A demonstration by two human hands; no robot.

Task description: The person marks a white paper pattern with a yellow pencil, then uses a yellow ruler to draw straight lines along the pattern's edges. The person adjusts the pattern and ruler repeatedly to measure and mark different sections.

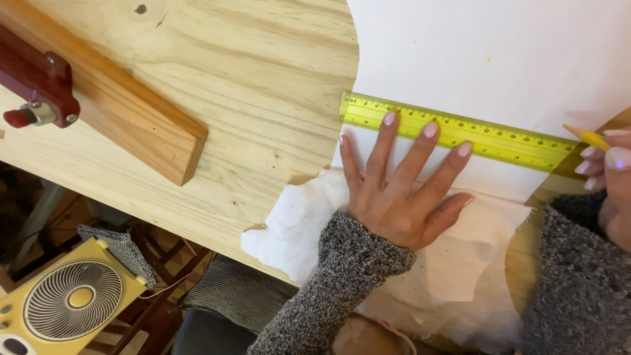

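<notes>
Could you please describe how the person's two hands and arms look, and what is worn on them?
Both arms wear a knitted sleeve of speckled grey and black yarn, ending in a ribbed cuff at the wrist. The left hand and right hand are bare, without rings or a watch. The nails are long, rounded and painted pale pink.

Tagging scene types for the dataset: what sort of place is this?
Probably a home craft or sewing workspace. A left hand pins a yellow ruler on white fabric over a plywood table, the right hand holds a pencil, and a box fan sits on the floor.
</notes>
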